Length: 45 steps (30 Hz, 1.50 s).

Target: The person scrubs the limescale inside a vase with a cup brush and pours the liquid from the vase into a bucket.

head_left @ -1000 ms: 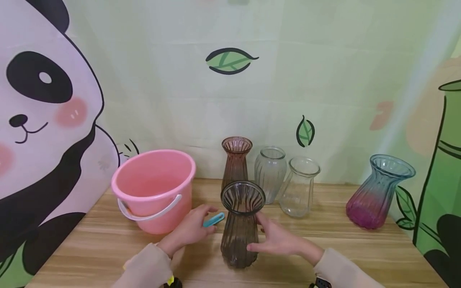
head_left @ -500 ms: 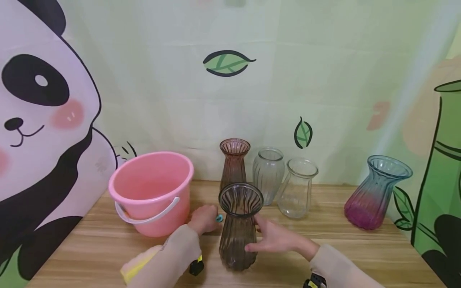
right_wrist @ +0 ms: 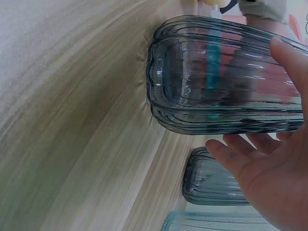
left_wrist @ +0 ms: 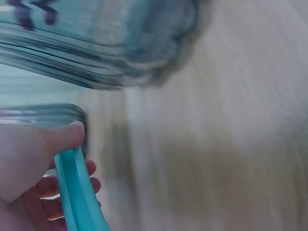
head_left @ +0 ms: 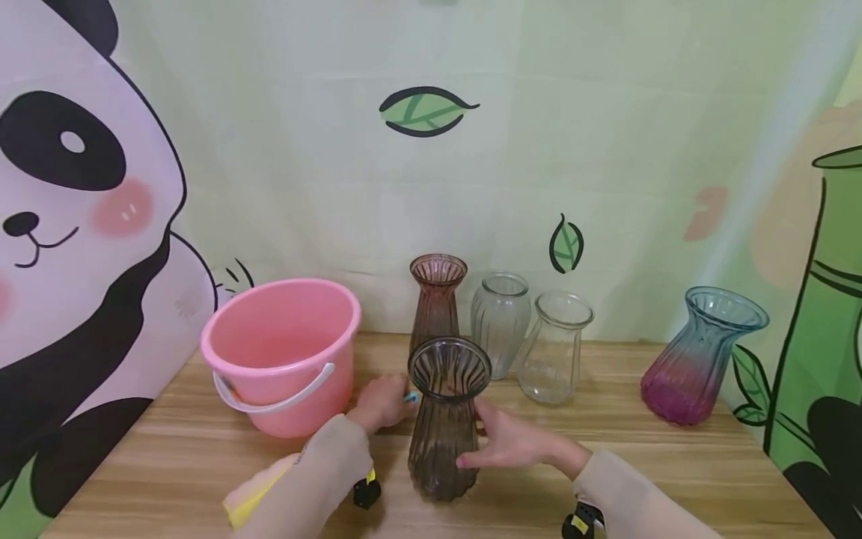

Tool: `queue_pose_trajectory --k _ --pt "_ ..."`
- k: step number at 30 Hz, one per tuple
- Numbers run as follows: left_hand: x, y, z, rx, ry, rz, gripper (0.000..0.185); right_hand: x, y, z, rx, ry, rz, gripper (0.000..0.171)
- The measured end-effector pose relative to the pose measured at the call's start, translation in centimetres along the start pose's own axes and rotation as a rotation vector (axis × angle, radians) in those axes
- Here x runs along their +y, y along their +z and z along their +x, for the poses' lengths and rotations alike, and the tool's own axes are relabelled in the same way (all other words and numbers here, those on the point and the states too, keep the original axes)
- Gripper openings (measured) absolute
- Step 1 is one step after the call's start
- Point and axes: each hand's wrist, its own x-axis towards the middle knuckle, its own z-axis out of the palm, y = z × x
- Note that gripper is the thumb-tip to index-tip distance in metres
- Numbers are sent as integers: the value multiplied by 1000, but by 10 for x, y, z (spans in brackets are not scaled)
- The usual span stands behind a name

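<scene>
A tall, ribbed grey glass vase (head_left: 441,457) stands upright on the table. My right hand (head_left: 508,442) holds it from the right, thumb on the near side and fingers behind. On the vase's left, my left hand (head_left: 382,403) grips the teal handle (left_wrist: 79,192) of a sponge brush, thumb along its end. The brush runs back beneath the forearm, and its yellow and pale pink sponge head (head_left: 259,490) shows left of the sleeve. Through the glass in the right wrist view, the teal handle is visible. The left wrist view is blurred.
A pink bucket (head_left: 279,400) with a white handle stands left of my left hand. Behind the grey vase are a reddish-brown vase (head_left: 436,303) and two clear ones (head_left: 500,322). A blue-and-magenta vase (head_left: 694,367) stands at the right edge of the wooden table (head_left: 606,479).
My left hand has turned and moved right, changing the handle's angle, and the sponge head has come into view beside the sleeve. The right hand and grey vase have stayed put.
</scene>
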Motion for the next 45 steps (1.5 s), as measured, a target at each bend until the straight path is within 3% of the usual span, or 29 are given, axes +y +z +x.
queue_pose_trajectory --k 4,8,14,18,22,29,32,38,45 --pt "9 -19 -9 87 92 -66 18 2 1 -1 -4 4 15 69" --pt "23 -49 -22 161 173 -172 12 3 1 -2 -5 9 22 71" --pt "42 -104 -37 102 202 -492 18 4 3 -3 -1 10 62 71" --pt "44 -130 -45 71 229 -640 28 4 4 -3 0 6 66 72" --pt "41 -144 -50 122 236 -765 28 4 4 -3 4 5 58 72" --pt "29 -148 -62 231 133 -1108 47 4 5 -1 18 8 86 72" --pt "25 -152 -67 303 153 -1225 50 4 6 0 18 13 105 72" --pt "24 -177 -79 411 257 -1462 39 5 8 0 8 26 164 72" --pt "22 -218 -100 621 543 -1780 41 8 8 1 -18 34 179 73"
